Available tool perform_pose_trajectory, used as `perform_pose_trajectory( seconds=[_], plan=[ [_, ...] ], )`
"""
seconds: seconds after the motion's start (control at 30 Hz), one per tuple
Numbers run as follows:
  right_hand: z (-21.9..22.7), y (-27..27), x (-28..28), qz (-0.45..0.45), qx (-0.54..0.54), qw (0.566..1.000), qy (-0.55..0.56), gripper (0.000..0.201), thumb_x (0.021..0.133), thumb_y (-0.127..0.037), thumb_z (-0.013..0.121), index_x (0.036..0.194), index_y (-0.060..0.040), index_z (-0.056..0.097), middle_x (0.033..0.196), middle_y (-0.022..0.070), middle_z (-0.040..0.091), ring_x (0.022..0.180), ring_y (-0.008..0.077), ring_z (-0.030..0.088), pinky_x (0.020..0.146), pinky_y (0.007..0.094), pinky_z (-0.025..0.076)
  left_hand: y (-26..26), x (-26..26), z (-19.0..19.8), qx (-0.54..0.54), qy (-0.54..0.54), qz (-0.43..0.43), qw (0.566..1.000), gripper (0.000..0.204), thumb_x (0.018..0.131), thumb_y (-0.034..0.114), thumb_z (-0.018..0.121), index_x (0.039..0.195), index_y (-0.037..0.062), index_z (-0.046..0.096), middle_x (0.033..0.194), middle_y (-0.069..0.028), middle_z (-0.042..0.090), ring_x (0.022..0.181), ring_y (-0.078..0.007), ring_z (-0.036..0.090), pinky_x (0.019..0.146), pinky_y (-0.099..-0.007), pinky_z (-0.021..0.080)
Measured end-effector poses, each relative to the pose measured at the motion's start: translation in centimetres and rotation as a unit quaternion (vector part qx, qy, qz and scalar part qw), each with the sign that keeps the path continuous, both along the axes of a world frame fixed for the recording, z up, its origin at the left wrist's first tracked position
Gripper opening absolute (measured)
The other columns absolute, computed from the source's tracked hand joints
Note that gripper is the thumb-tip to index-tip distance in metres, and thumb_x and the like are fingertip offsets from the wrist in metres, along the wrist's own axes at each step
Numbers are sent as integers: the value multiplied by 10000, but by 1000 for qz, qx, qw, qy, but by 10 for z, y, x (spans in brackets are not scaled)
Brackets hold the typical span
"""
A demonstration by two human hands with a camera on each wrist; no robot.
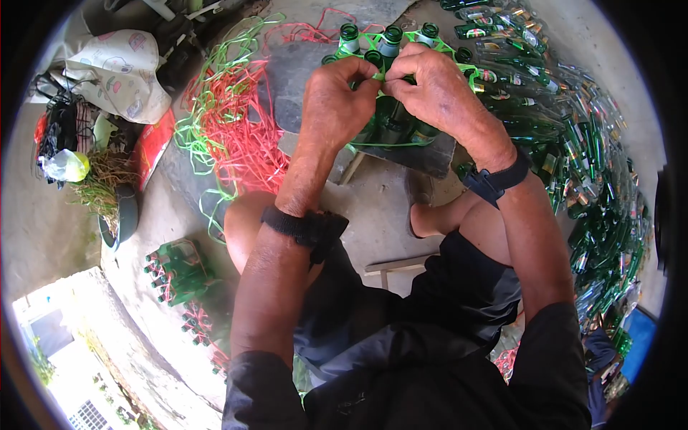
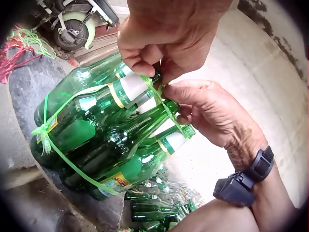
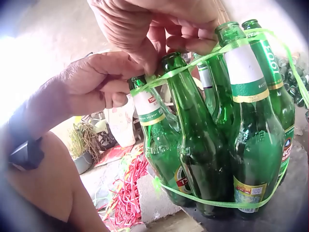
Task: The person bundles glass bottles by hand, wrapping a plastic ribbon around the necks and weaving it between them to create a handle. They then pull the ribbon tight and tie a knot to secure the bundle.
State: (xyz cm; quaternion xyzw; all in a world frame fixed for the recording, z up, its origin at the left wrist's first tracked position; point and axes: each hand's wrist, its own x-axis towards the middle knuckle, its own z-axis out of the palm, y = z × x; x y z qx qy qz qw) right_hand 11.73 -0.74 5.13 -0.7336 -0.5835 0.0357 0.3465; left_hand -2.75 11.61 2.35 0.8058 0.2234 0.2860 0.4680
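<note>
A bundle of green glass bottles [image 3: 205,125] stands upright on a dark slab [image 1: 437,155]. One green plastic strip [image 2: 79,169] circles the bottles low down, with a knot [image 2: 43,130] at one side. Another green strip [image 3: 169,75] runs around the bottle necks. At the near side of the necks, my left hand [image 1: 340,97] pinches this upper strip between thumb and fingers. Close beside it, my right hand [image 1: 441,89] also pinches the strip, the fingertips of both hands almost meeting over a bottle mouth. The fingers partly hide the strip where they hold it.
Loose red and green strips [image 1: 244,136] lie heaped left of the slab. Many bottles [image 1: 595,186] are piled along the right. Tied bottles [image 1: 179,269] stand on the floor at lower left, near a planter [image 1: 127,215]. A scooter [image 2: 72,31] is parked behind.
</note>
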Motion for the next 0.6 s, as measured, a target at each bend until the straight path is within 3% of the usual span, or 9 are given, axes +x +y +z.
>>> perform_pose_trajectory(
  seconds=[0.37, 0.43, 0.6],
  plan=[
    [-5, 5, -1, -11, 12, 1000, 16, 58, 794, -65, 724, 752, -32, 700, 856, 130, 655, 842, 381, 687, 745, 478, 537, 0, 0, 1, 6, 0, 0, 1000, 113, 933, 54, 739, 1024, -12, 754, 844, -13, 750, 740, -33, 557, 644, -260, 469],
    [-3, 5, -4, -15, 27, 999, 9, 56, 777, -44, 698, 735, -16, 675, 850, 133, 647, 825, 379, 677, 725, 476, 530, 1, 1, 2, -18, 0, 11, 1000, 180, 831, 116, 743, 967, 2, 776, 892, -178, 778, 810, -276, 756, 752, -389, 570],
    [0, 6, 0, 8, 15, 999, 38, 67, 763, -49, 712, 730, 0, 684, 843, 135, 649, 806, 358, 668, 722, 453, 525, -1, 1, 3, -23, 0, 21, 1000, 175, 827, 129, 751, 960, 20, 785, 888, -165, 781, 796, -268, 753, 746, -390, 571]
  ],
)
